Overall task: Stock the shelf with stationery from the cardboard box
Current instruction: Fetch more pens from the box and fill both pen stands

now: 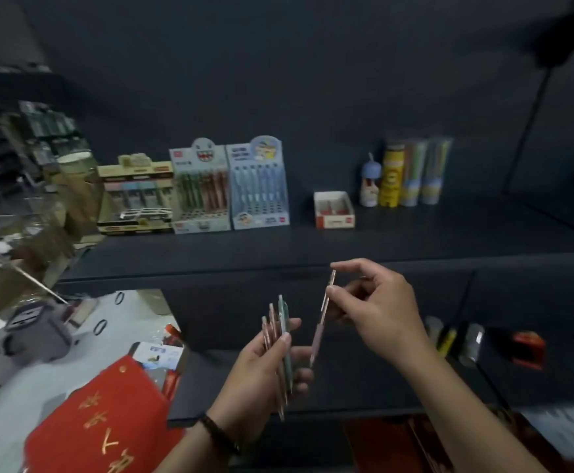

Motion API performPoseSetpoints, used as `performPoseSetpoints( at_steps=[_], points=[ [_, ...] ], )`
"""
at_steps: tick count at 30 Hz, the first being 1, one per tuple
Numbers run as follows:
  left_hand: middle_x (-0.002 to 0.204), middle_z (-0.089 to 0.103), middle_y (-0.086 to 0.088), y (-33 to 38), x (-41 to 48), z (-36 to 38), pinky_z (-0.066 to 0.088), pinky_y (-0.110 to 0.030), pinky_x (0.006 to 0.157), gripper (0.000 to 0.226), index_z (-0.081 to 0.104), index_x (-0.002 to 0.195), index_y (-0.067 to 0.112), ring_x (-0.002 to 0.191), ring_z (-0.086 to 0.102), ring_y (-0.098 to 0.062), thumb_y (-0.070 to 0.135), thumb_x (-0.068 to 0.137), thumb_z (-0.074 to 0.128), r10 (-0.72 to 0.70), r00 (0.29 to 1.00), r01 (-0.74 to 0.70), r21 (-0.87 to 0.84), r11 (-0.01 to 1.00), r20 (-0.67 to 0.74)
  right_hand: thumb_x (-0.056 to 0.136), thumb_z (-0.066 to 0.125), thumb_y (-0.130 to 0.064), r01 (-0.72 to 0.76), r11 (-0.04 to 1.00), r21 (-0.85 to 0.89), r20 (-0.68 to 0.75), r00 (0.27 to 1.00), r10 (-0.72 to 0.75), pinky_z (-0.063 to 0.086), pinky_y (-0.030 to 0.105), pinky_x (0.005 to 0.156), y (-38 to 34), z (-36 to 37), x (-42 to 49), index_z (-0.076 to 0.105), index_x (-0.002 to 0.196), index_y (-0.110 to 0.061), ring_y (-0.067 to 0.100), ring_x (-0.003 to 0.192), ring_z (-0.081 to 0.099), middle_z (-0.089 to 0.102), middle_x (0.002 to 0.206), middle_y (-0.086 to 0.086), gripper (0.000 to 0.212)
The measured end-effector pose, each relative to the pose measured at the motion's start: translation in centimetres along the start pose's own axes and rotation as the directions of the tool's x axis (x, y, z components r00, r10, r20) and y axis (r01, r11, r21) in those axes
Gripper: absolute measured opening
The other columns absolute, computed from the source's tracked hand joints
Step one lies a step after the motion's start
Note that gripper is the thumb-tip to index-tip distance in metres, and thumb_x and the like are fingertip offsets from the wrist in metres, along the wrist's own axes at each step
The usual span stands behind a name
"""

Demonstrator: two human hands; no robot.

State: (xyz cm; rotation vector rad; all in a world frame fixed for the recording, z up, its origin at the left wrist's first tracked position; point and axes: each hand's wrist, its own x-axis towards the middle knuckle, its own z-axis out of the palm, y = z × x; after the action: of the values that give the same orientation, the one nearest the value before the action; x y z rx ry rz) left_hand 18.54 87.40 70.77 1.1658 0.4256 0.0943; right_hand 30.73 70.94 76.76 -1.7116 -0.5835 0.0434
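Two bare hands work near the front edge of a dark grey shelf (pixel 415 233). The left hand (pixel 258 373), a dark beaded band on its wrist, grips a fanned bundle of slim pens (pixel 284 322), mostly pink with one pale green, their tips pointing down. The right hand (pixel 377 308), just right of it and a little higher, pinches a single pink pen (pixel 318 336) between thumb and forefinger, nearly upright and apart from the bundle. Far on the shelf, at left, three display boxes stand touching in a row: a yellow-and-black cardboard display box (pixel 135 199), a pale display box with a toothy cartoon face (pixel 200 189) holding green and pink pens, and a light blue display box with a cartoon child (pixel 260 186) holding blue pens. Their printing is too blurred to read. Right of them, well apart, sits a small open red-and-white carton (pixel 334 209), then a cluster of upright yellow and green tubes (pixel 405 175). Near left lies a red cloth-covered folder with gold characters (pixel 98 421), illegible.
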Motion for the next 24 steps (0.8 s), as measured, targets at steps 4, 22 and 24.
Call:
performPoseSetpoints(
  at_steps=[4, 22, 24],
  points=[
    [0.075, 0.063, -0.01, 4.6, 3.0, -4.3, 0.04, -0.027, 0.054, 0.026, 0.069, 0.129, 0.017, 0.056, 0.05, -0.017, 0.018, 0.109, 0.051, 0.046, 0.994, -0.05, -0.038, 0.998, -0.102, 0.093, 0.08, -0.019, 0.149, 0.98, -0.13, 0.024, 0.989, -0.148, 0.063, 0.034, 0.071, -2.0, 4.9, 6.0, 0.071, 0.113, -0.035, 0.008, 0.068, 0.075, 0.075, 0.071, -0.006, 0.027],
    [0.099, 0.074, -0.026, 16.6, 16.6, -14.0, 0.065, -0.043, 0.079, 0.023, 0.057, 0.124, -0.002, 0.087, 0.076, -0.037, -0.001, 0.102, 0.057, 0.301, 0.889, -0.339, -0.054, 0.939, -0.347, 0.094, 0.079, -0.021, 0.429, 0.888, -0.163, 0.029, 0.902, -0.431, 0.057, 0.023, 0.068, -2.2, 18.7, 31.7, 0.071, 0.103, -0.025, 0.003, 0.07, 0.068, 0.071, 0.072, -0.01, 0.012],
    [0.101, 0.073, -0.028, 17.6, 18.0, -15.3, 0.064, -0.044, 0.082, 0.029, 0.061, 0.13, 0.002, 0.092, 0.075, -0.041, -0.002, 0.1, 0.059, 0.318, 0.889, -0.357, -0.065, 0.932, -0.33, 0.093, 0.079, -0.021, 0.434, 0.879, -0.195, 0.018, 0.898, -0.439, 0.059, 0.026, 0.072, -2.1, 20.5, 33.3, 0.073, 0.102, -0.022, 0.001, 0.074, 0.069, 0.072, 0.078, -0.012, 0.011]
  ],
)
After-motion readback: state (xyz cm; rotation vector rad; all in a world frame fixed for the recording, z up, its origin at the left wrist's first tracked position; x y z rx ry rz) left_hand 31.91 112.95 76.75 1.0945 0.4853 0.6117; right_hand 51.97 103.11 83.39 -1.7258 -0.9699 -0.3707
